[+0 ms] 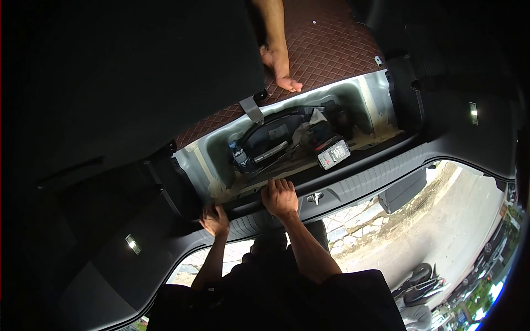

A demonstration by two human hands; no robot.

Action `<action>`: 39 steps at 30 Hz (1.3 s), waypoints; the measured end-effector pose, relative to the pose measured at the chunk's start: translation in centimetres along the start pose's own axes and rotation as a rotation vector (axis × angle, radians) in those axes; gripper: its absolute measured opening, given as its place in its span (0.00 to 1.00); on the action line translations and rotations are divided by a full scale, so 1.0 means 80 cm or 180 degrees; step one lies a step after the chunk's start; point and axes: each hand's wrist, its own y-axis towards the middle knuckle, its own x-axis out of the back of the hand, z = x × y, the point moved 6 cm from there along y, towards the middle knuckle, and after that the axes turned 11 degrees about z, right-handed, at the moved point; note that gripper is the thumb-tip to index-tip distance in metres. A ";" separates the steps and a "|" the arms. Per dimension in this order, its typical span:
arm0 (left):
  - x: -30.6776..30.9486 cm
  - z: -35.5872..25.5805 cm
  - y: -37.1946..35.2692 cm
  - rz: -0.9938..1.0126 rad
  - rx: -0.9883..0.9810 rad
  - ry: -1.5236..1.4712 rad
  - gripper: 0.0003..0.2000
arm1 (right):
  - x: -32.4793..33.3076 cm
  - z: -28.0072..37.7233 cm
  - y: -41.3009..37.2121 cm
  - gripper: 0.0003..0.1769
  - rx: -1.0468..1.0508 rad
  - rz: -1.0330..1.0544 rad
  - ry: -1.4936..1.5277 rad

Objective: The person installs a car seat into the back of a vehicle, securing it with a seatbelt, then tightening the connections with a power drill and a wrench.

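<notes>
My left hand [214, 220] is at the left part of the car's rear sill trim [359, 186], its fingers curled over the inner edge. Further right, my right hand [280, 197] wraps its fingers over the same black plastic trim, left of the metal latch striker [315, 198]. Just beyond both hands lies the open floor well [212, 151] of the boot. In it are a plastic water bottle [240, 158], a crumpled grey cloth [310, 128] and a box-like pack with a grey label [333, 154]. My fingertips are partly hidden behind the trim.
Another person's hand [282, 74] reaches from above over the brown quilted floor mat [326, 41]. A grey strap [252, 110] hangs over the well's far edge. Small lamps [132, 244] shine on the side panels. Outside are a road and a parked motorbike [419, 284].
</notes>
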 end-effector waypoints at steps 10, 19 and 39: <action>-0.011 -0.062 -0.007 0.0426 0.0430 0.0252 0.24 | 0.009 0.008 0.002 0.10 -0.0043 -0.0008 -0.0042; -0.008 -0.066 -0.009 0.0344 0.0394 0.0379 0.23 | 0.000 0.004 0.000 0.10 -0.0090 0.0094 -0.0103; -0.025 -0.052 -0.006 0.0285 0.0460 0.0476 0.19 | -0.001 -0.009 -0.009 0.14 -0.0167 0.0226 0.0125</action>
